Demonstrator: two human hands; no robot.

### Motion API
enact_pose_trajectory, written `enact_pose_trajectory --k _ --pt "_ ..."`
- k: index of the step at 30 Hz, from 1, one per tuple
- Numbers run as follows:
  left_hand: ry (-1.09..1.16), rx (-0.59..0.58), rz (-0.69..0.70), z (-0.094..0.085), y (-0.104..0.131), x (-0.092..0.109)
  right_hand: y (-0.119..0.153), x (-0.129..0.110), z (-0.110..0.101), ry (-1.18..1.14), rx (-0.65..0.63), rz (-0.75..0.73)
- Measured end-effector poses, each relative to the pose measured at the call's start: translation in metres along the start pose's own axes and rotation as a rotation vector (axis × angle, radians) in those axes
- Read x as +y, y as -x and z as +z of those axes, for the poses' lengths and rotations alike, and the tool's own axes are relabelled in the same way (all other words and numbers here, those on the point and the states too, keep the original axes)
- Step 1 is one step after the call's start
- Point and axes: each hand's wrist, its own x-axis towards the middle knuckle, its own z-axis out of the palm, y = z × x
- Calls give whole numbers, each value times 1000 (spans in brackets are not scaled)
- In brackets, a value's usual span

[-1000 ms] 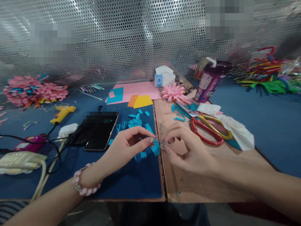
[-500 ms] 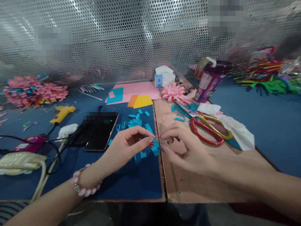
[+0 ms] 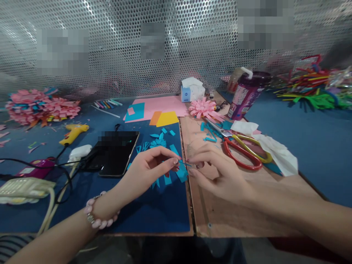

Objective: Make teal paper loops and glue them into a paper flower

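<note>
- The left hand (image 3: 155,169) has thumb and forefinger together, clamped on one end of a thin blue strip (image 3: 186,163).
- The right hand (image 3: 222,178) has its thumb and forefinger close about the other end; whether they touch it or stand slightly apart, I cannot tell.
- The strip is between the two hands, above the seam where the table's blue part (image 3: 165,216) meets its bare wood part (image 3: 233,225).
- A beaded bracelet (image 3: 99,222) is around the left wrist.
- Blue scraps (image 3: 167,179) lie beneath and beside the left hand, with a blue flower (image 3: 157,141) just beyond it.
- The phone (image 3: 119,156) lies left of that hand, and a yellow glue gun (image 3: 73,134) lies farther left.
- Beyond the right hand are red scissors (image 3: 243,161) and yellow scissors (image 3: 261,151), with crumpled tissue (image 3: 280,154) beside them.
- A pink flower (image 3: 202,108) lies near the tissue box (image 3: 193,91); the purple cup (image 3: 245,97) leans to the right.
- Yellow paper (image 3: 167,118) overlaps the pink sheet (image 3: 162,104), in front of the mesh wall (image 3: 118,47).
</note>
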Motion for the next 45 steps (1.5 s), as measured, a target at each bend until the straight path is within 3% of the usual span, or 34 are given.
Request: enact_pose_trajectory --k 12,21,30,39,45 --pt "153 44 -77 -1 -3 -4 -1 2 1 9 0 16" --pt "105 22 -94 -2 -5 -5 1 1 1 7 -25 24" --pt "264 126 -165 -2 -12 -2 1 3 -3 36 26 205" --pt "237 116 -160 -2 -10 -1 -1 9 1 -3 130 309" --pt "226 113 -157 -2 -10 -2 -3 12 0 -66 134 390"
